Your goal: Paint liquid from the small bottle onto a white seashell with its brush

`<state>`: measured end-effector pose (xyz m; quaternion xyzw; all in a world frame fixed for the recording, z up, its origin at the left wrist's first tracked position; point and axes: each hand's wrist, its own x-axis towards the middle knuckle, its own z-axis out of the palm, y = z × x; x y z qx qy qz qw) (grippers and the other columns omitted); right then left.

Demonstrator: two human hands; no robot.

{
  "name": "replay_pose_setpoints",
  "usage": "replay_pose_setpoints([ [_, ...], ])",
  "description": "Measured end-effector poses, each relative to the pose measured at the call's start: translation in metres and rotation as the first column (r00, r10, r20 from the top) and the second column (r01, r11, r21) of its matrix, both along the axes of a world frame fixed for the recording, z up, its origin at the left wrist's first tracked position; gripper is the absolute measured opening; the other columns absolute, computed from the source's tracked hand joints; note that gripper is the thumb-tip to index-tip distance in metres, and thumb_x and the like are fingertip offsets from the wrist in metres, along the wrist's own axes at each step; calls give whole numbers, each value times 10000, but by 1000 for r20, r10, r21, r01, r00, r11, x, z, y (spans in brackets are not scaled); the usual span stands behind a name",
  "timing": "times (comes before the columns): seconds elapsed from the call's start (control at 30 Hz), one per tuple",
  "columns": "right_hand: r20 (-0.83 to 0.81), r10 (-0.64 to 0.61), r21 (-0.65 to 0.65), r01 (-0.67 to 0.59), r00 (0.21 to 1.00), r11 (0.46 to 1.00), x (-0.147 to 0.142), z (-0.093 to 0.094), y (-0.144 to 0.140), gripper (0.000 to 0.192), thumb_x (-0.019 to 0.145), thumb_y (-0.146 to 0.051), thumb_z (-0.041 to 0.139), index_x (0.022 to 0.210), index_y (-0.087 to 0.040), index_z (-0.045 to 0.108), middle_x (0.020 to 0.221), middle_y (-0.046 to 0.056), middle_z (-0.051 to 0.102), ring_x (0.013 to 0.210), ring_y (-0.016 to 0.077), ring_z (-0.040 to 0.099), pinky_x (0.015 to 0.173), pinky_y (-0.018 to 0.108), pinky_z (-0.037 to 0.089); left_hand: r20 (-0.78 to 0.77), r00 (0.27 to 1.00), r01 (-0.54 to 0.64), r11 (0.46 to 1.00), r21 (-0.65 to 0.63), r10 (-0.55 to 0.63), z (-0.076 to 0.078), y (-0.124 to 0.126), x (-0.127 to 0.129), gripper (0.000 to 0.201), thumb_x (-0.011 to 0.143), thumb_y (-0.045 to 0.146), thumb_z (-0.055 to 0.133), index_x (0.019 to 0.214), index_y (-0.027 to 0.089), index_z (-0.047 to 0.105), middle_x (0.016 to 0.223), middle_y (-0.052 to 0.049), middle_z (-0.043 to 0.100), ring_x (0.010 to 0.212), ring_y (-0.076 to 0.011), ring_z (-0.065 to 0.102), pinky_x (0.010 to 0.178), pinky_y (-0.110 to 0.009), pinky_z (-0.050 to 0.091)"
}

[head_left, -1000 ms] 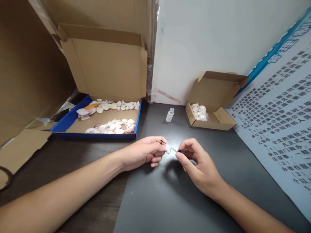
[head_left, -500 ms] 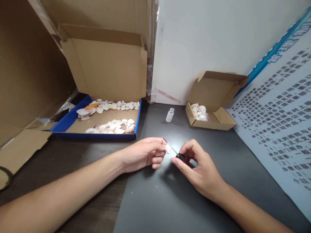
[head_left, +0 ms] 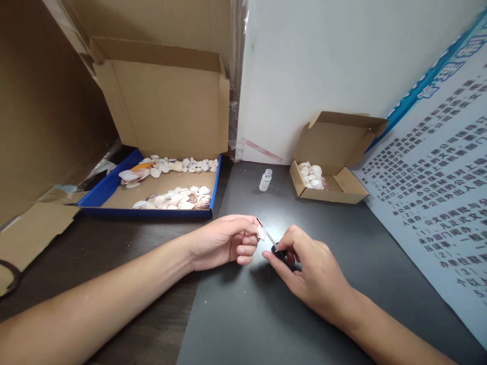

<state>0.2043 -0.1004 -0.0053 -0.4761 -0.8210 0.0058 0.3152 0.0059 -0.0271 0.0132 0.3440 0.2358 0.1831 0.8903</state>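
My left hand (head_left: 232, 241) is closed, pinching a small white shell (head_left: 261, 232) between thumb and fingers above the dark mat. My right hand (head_left: 304, 261) grips the black cap of a brush applicator (head_left: 279, 250). Its thin stem points up and left, and the dark tip is beside the shell, close to my left fingertips; whether it touches the shell I cannot tell. Farther back on the mat stands a small clear glass bottle (head_left: 265, 180) with a white label and no cap on it.
A blue-rimmed cardboard box (head_left: 148, 213) at the left holds rows of shells (head_left: 178, 198), its lid raised. At the back right, a small open carton (head_left: 335, 195) contains white shells (head_left: 312, 175). A printed sheet (head_left: 437, 213) lines the right side.
My right hand has moved slightly left and down with the applicator, and its stem now stands steeper beside the shell. My left hand stays nearly in place.
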Motion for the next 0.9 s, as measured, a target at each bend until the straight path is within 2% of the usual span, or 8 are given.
replay_pose_setpoints([
  [0.2, 52, -17, -11, 18, 998, 1000, 1, 1, 2, 173, 939, -270, 599, 866, -238, 445, 656, -45, 534, 470, 127, 534, 501, 264, 397, -35, 998, -48, 999, 21, 48, 1, 3, 0, 152, 859, 184, 614, 753, 166, 505, 604, 70, 345, 509, -59, 297, 492, -196, 303],
  [0.3, -25, -81, -85, 78, 996, 993, 3, 2, 3, 180, 924, -299, 612, 880, -243, 447, 629, -51, 535, 476, 137, 537, 497, 265, 400, -79, 994, -66, 994, 87, 72, -3, 6, -1, 137, 870, 200, 602, 776, 172, 507, 607, 72, 342, 514, -63, 307, 500, -200, 307],
  [0.4, -166, -156, -215, 119, 974, 969, 3, 3, 3, 152, 925, -310, 588, 901, -244, 453, 622, -44, 560, 498, 147, 560, 496, 263, 416, -121, 990, -46, 984, 173, 67, -6, 7, -1, 137, 868, 222, 618, 800, 176, 509, 607, 76, 348, 523, -65, 326, 517, -203, 315],
  [0.5, -291, -175, -340, 70, 941, 938, 2, 3, 3, 127, 936, -317, 556, 921, -244, 452, 631, -35, 579, 521, 152, 575, 498, 263, 431, -139, 988, -34, 971, 237, 69, -6, 6, -1, 162, 852, 246, 644, 809, 180, 502, 614, 74, 376, 529, -65, 338, 529, -206, 318],
  [0.63, -400, -201, -443, 3, 894, 897, 3, 0, 6, 203, 917, -336, 595, 925, -250, 411, 656, -44, 568, 526, 142, 549, 507, 261, 431, -146, 984, -54, 951, 305, 103, -7, 7, -1, 180, 848, 267, 642, 800, 186, 490, 609, 73, 384, 525, -69, 346, 524, -211, 311],
  [0.73, -401, -202, -458, -5, 894, 889, 4, -1, 8, 259, 901, -332, 627, 867, -254, 382, 667, -51, 535, 539, 129, 505, 519, 259, 399, -147, 982, -71, 951, 300, 119, -9, 10, -1, 186, 857, 280, 634, 799, 189, 483, 596, 84, 355, 504, -63, 315, 504, -207, 279],
  [0.9, -408, -167, -435, -30, 898, 900, 4, 1, 9, 240, 924, -319, 589, 835, -252, 376, 669, -60, 445, 562, 122, 445, 534, 253, 383, -157, 977, -94, 950, 296, 145, -10, 13, -1, 190, 874, 285, 602, 773, 184, 477, 580, 90, 330, 479, -54, 274, 484, -201, 254],
])
